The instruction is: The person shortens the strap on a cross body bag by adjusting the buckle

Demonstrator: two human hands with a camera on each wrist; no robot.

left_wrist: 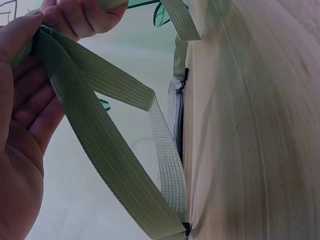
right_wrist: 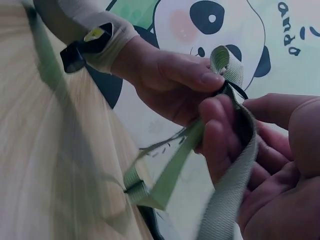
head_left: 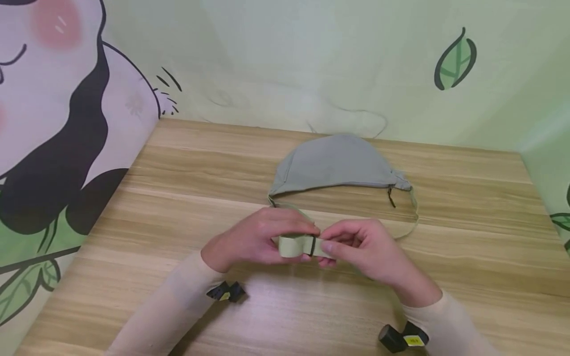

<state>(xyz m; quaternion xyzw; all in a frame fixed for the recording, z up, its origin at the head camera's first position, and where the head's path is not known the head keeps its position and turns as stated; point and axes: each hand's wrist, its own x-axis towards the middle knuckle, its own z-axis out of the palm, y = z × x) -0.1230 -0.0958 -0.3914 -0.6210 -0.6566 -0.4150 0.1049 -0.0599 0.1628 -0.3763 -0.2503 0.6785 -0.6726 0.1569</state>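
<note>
A grey waist bag [head_left: 334, 163] lies on the table, its pale green webbing strap [head_left: 291, 246] running toward me. Both hands hold that strap above the tabletop at a black slider buckle [head_left: 313, 245]. My left hand [head_left: 267, 235] pinches the strap beside the slider, where the webbing bends into a small loop. From the other side, my right hand [head_left: 362, 247] pinches the strap between thumb and fingers. In the left wrist view a long fold of strap [left_wrist: 110, 155] hangs down to the table. A second black strap fitting [right_wrist: 134, 187] shows low in the right wrist view.
The wooden table [head_left: 200, 163] meets a green wall [head_left: 267, 59] behind the bag. A panda drawing [head_left: 89, 99] covers the wall on the left. A black zipper pull [head_left: 392, 197] hangs off the bag's right end. Each wrist wears a small black camera.
</note>
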